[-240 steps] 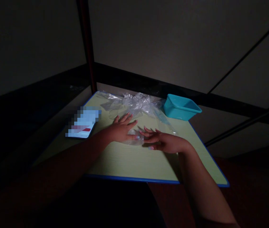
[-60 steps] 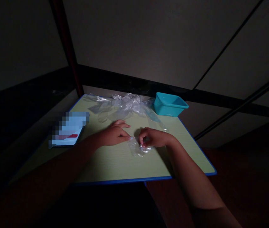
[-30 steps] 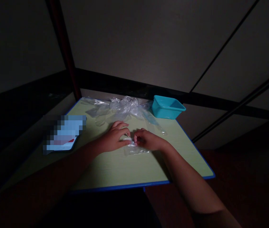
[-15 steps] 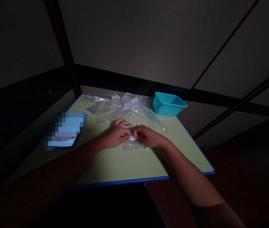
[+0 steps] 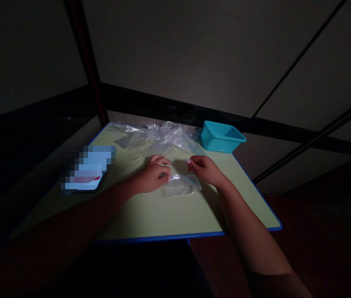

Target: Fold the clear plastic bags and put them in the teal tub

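Observation:
A small clear plastic bag point(image 5: 178, 187) lies flat on the table in front of me. My left hand point(image 5: 155, 176) pinches its upper left edge between thumb and forefinger, the other fingers loosely curled above. Just up and to the right of the bag is my right hand point(image 5: 204, 169), raised off it, thumb and forefinger pressed together. A tiny pale, shiny bit shows at those fingertips; whether it is a held scrap or only a nail, I cannot make out.
A heap of crumpled clear plastic bags point(image 5: 165, 136) spreads along the back of the blue-edged table point(image 5: 150, 217). At the back right corner stands a turquoise plastic basket point(image 5: 218, 142). A phone point(image 5: 90, 169) with a lit, blurred screen lies at the left. Walls stand behind.
My right hand has let go of the bag's upper edge and moved up and to the right, fingers still pinched. My left hand stays on the bag, which now shows more fully.

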`<state>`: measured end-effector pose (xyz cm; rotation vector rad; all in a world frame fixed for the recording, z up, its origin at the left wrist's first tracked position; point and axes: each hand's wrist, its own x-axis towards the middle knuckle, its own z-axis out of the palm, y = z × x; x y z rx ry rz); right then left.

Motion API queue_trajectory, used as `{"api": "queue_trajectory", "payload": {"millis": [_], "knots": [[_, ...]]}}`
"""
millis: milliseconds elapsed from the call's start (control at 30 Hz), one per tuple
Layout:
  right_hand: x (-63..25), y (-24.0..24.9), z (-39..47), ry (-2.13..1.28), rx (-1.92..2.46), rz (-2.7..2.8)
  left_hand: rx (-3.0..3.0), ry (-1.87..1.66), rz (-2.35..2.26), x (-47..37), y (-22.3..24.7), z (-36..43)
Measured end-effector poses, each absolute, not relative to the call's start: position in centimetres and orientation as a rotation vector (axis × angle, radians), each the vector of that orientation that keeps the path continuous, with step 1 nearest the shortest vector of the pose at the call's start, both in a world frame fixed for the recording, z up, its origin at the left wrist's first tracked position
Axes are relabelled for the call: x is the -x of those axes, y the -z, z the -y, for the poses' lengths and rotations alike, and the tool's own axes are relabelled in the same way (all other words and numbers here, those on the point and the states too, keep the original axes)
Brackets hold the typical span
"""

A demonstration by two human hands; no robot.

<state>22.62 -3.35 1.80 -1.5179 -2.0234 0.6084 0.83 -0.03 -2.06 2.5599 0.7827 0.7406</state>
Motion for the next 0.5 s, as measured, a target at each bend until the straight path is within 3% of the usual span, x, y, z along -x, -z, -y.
{"api": "queue_trajectory", "payload": {"millis": [500], "knots": [[-22.0,-3.5,4.7,-1.393,1.773,2.180,-2.673,-0.760,-0.707,-0.8,1.7,0.6]]}}
